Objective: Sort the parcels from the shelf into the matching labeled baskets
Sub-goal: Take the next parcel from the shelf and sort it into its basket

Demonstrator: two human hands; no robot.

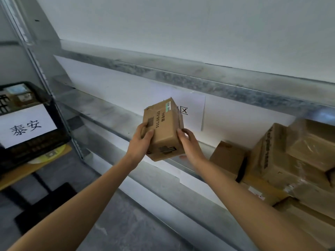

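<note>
The left hand [143,140] and the right hand [188,144] grip a small cardboard parcel [163,129] between them, fingers curled round its opposite sides, holding it up in front of the metal shelf [112,116]. Right of the parcel, more cardboard boxes [282,160] are stacked on the shelf. Left of the parcel sits a black basket [36,149] bearing a white label [25,125] printed 泰安.

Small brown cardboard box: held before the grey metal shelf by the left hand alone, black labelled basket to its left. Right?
No. The head view shows left hand and right hand both gripping the small brown cardboard box; grey metal shelf and black labelled basket are as stated.
</note>
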